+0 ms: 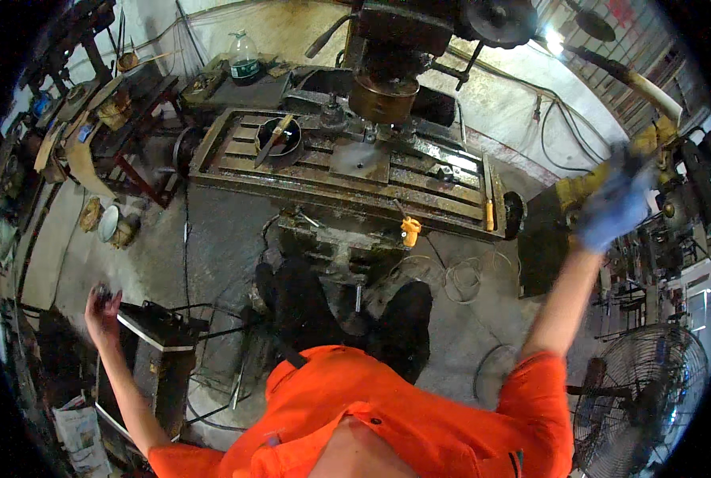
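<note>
My left hand (103, 312) is bare and raised out to the left, above a dark box-shaped stand (154, 362). Its fingers curl about something small and dark that I cannot make out. My right hand (610, 211) wears a blue glove and reaches far out to the right, near a yellow-and-dark machine part (654, 143). Motion smears its fingers, so whether they hold anything is hidden. In front of me stands a milling machine, with a flat metal plate (361, 162) on its slotted table (307, 179) under the spindle head (383, 99).
A black bowl (264, 149) with a brush (274, 143) sits on the machine table, and an orange-handled tool (489, 213) lies at its right end. An orange-yellow handle (410, 231) is at its front edge. A caged fan (646, 398) stands at right; cables (460, 283) cross the floor.
</note>
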A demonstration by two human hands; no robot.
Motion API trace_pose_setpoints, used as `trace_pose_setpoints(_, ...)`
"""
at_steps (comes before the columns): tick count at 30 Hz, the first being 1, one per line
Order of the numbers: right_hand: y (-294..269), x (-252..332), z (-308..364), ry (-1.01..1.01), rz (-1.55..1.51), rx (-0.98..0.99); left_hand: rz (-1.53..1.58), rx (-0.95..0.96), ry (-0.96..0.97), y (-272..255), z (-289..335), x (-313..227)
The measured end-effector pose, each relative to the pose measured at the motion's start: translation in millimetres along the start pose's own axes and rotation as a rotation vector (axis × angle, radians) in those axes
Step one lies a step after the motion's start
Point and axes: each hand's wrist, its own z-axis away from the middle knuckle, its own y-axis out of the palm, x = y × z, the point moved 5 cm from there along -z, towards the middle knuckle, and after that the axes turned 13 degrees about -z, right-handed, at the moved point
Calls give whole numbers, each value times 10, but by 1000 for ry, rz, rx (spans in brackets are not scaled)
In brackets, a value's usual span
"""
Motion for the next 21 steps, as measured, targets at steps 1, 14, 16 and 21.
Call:
trace_pose_setpoints(1, -115, -300, 539, 243, 214, 43, 30, 39, -9, 248, -103, 20)
trace_pose_setpoints(14, -372, -1796, 4386, 1579, 541, 60, -260, 443, 91, 3114, -2, 32)
trace_pose_setpoints(16, -87, -1517, 4145, 1345, 300, -47, -247, 441, 70, 3060, -110, 191)
trace_pose_setpoints(21, 224, -912, 2858, 1051, 532, 250, -64, 421, -87, 2983, -245, 517)
